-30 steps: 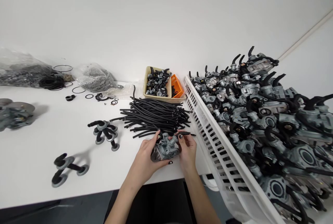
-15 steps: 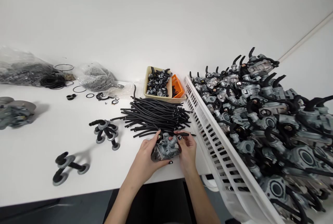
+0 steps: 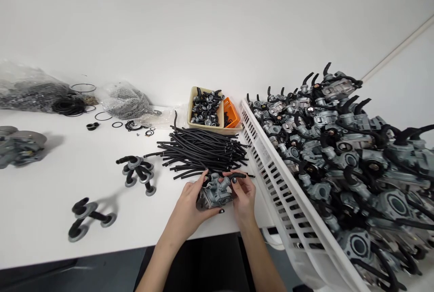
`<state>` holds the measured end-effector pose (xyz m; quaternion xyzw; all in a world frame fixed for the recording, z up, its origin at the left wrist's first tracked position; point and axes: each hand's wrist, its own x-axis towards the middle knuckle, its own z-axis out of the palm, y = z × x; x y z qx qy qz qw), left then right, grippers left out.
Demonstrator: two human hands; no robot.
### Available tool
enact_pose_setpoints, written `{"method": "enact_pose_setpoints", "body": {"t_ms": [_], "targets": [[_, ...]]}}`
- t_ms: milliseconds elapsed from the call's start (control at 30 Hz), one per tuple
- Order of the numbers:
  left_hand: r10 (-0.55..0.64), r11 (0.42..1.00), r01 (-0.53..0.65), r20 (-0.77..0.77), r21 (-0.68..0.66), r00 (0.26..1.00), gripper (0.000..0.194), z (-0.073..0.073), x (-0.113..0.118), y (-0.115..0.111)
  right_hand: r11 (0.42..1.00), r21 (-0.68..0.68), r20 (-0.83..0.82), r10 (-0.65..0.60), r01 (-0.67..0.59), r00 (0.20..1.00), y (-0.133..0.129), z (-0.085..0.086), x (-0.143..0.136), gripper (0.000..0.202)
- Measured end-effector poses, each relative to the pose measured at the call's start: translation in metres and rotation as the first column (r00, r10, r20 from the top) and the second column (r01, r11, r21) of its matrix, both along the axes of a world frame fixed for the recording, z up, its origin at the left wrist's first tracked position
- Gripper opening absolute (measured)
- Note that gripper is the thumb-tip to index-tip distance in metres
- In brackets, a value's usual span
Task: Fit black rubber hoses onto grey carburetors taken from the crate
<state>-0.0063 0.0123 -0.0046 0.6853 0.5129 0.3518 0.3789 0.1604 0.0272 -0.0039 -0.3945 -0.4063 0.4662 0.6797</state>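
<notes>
A grey metal carburetor (image 3: 217,192) is held just above the table's front part. My left hand (image 3: 191,201) grips it from the left, with the thumb along its near side and a finger at its top. My right hand (image 3: 243,195) pinches a short black hose (image 3: 237,175) at the carburetor's upper right. Behind both hands lies a pile of black hoses (image 3: 203,149). Left of them, black elbow hoses with grey fittings (image 3: 135,167) stand in a cluster, and a similar group (image 3: 87,213) is nearer the front edge.
A white slatted crate (image 3: 288,188) heaped with carburetors (image 3: 352,158) fills the right. At the back are a cream tray (image 3: 190,102) of small fittings, an orange basket (image 3: 231,110), plastic bags (image 3: 125,100) and black rings (image 3: 117,124). More metal parts (image 3: 20,147) lie far left.
My right fingers have shifted slightly at the short hose, whose free end now points a little higher. My left hand has barely moved on the carburetor.
</notes>
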Motion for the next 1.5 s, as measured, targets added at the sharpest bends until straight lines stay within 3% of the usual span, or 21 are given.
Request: {"method": "enact_pose_setpoints", "body": {"t_ms": [200,633,1000,1200,1500], "targets": [[-0.001,1.0,0.001,-0.001,-0.026,1.0,0.098,0.0015,-0.0003,0.0001,0.999,0.005,0.06,-0.052,0.052,0.997,0.0015,-0.0052,0.0004,0.016],[-0.014,1.0,0.014,0.005,-0.016,1.0,0.096,0.0007,-0.0006,-0.0005,1.0,-0.002,-0.063,-0.02,0.02,0.998,-0.0006,0.0033,-0.003,0.017],[-0.009,1.0,0.009,0.001,-0.009,1.0,0.097,0.0004,-0.0007,-0.0003,1.0,-0.006,0.048,-0.029,0.029,0.998,0.0017,-0.0064,0.0017,0.016],[-0.014,1.0,0.014,-0.006,-0.01,1.0,0.097,0.0003,-0.0004,0.0001,1.0,-0.023,-0.001,-0.018,0.018,1.0,0.0025,-0.0047,0.0002,0.017],[-0.011,0.999,0.011,0.01,0.035,1.0,0.095,-0.0021,-0.0002,-0.0007,0.993,-0.117,-0.069,-0.024,0.015,0.997,0.0077,0.0004,-0.0036,0.037]]}}
